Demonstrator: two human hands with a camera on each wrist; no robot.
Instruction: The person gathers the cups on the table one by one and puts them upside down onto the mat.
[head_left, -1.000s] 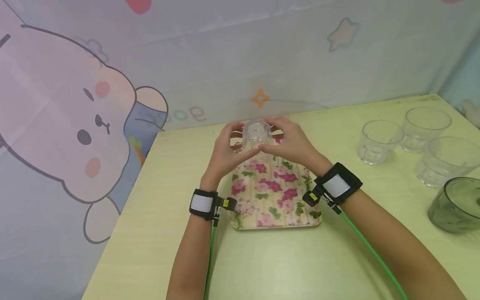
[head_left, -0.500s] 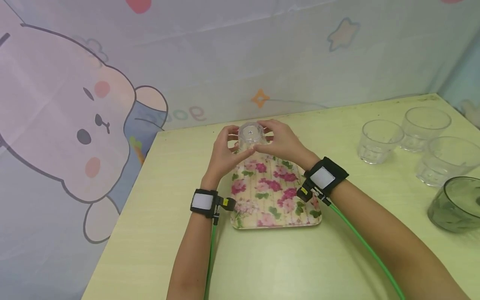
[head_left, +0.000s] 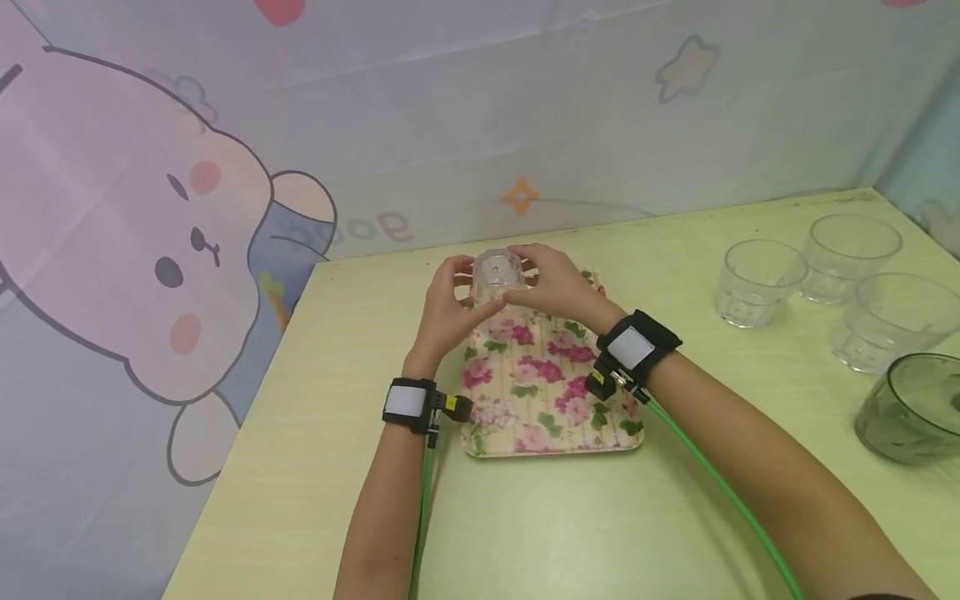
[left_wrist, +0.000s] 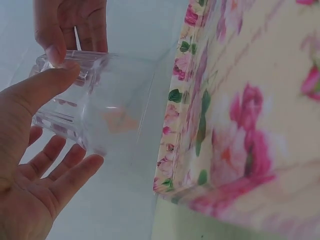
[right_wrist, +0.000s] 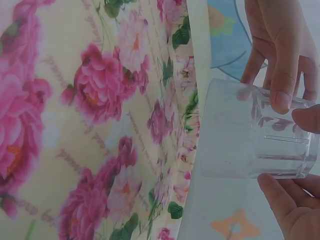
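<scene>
A clear drinking glass (head_left: 495, 279) is upside down over the far left part of a floral tray (head_left: 528, 392). My left hand (head_left: 448, 312) grips it from the left, thumb on the near side and fingers behind. From the right, my right hand (head_left: 562, 287) grips the same glass, the two thumbs close together in front. In the left wrist view the faceted base part of the glass (left_wrist: 62, 107) lies between the hands. Its mouth points toward the tray, and a gap shows between the rim and the tray edge in the right wrist view.
Several more glasses stand mouth up on the right of the pale yellow table (head_left: 315, 467): a small clear glass (head_left: 753, 292), larger clear ones such as this glass (head_left: 873, 333), and a dark green glass (head_left: 903, 425). A printed cloth (head_left: 450, 125) hangs behind the table.
Both hands stay on the glass. It has shifted slightly left and toward me over the tray, and the right forearm has swung left with it.
</scene>
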